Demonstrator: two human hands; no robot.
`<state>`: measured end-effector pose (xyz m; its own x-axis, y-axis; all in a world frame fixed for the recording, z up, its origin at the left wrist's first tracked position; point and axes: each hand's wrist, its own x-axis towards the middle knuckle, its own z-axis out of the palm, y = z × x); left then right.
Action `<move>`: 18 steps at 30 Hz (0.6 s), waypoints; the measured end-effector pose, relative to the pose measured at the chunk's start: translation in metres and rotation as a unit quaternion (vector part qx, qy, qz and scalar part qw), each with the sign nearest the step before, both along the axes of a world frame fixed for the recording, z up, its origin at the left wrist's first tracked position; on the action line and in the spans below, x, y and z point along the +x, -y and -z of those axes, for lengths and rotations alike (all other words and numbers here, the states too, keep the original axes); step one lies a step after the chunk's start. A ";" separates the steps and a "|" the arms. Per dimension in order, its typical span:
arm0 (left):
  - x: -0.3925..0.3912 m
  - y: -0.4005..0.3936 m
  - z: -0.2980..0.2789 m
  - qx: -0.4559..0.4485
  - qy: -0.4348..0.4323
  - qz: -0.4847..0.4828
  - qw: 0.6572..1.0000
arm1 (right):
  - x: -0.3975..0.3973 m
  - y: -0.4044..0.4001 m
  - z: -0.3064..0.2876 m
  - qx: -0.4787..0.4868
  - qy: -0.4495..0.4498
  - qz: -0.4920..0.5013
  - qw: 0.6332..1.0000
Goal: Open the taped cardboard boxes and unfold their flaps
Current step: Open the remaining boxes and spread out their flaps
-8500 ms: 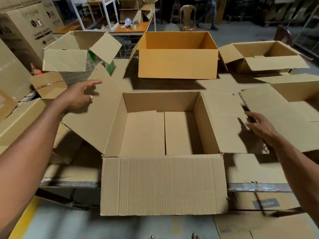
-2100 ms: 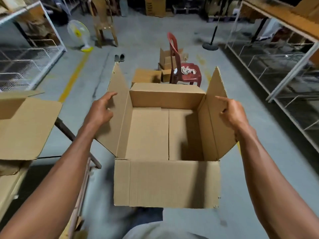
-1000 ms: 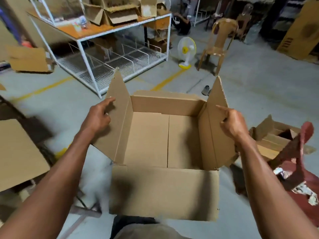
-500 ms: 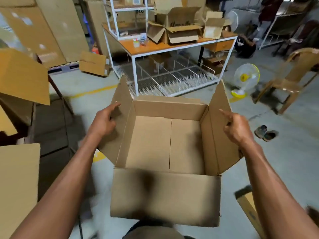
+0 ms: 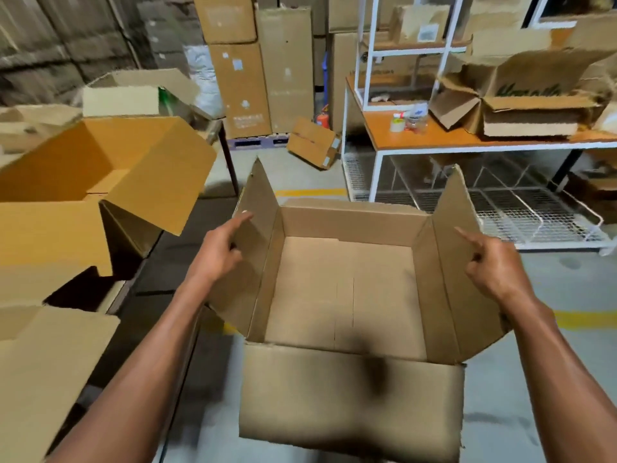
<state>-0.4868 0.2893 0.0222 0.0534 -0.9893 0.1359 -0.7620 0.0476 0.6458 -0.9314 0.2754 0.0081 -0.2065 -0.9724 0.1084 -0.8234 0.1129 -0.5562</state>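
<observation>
Grey concrete floor (image 5: pixel 551 285) with yellow lines, stacked cartons (image 5: pixel 247 78) at the far wall, a white-framed rack (image 5: pixel 450 148) with an orange shelf beyond the right fingertips, an orange-lined open box (image 5: pixel 100 168) out past the left fingers. Held off the floor between both hands: the open cardboard box (image 5: pixel 347 295), side flaps up. Left hand (image 5: pixel 217 252) and right hand (image 5: pixel 494 265) each clasp a side flap — forefinger stretched along it, other fingers curled. Half a second ago the rack stood straight ahead — now swung right, grip unchanged.
</observation>
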 end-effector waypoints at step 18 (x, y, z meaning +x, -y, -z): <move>0.063 0.195 -0.075 -0.101 -0.026 -0.206 0.973 | 0.098 0.390 -0.118 -0.063 -0.054 -0.246 0.966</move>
<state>-0.4237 0.0941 0.0972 0.4523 -0.8358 0.3112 -0.7095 -0.1259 0.6933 -0.8338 -0.1144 0.1257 0.2956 -0.9278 0.2275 -0.8139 -0.3693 -0.4486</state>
